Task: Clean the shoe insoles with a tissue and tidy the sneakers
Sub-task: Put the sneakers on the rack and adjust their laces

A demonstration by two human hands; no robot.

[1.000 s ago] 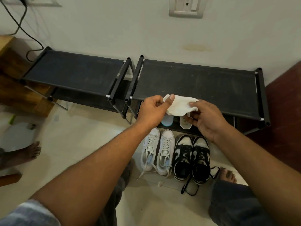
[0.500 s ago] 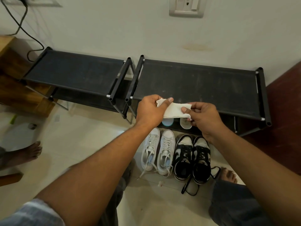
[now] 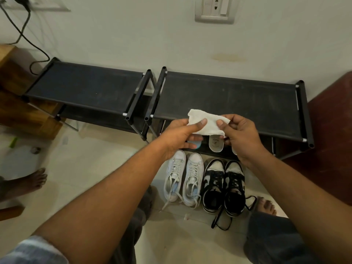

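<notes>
A white tissue [image 3: 207, 123] is stretched between both hands above the front edge of the right shoe rack. My left hand [image 3: 180, 135] pinches its left end with thumb on top. My right hand [image 3: 239, 135] pinches its right end. Under the hands, on the rack's lower shelf, lie a light blue insole [image 3: 194, 144], mostly hidden, and a white insole [image 3: 215, 144]. On the floor in front stand a pair of white sneakers [image 3: 183, 180] and a pair of black-and-white sneakers [image 3: 223, 185] with loose laces.
Two black shoe racks [image 3: 238, 100] [image 3: 85, 88] stand side by side against the wall. A wooden cabinet [image 3: 17, 103] is at the left. My bare foot [image 3: 265, 204] is beside the black sneakers; another person's foot [image 3: 32, 180] is at far left.
Both hands have kept hold of the tissue and reworked it, folding then spreading it between them; it now lies flatter and wider, with the left corner sticking up.
</notes>
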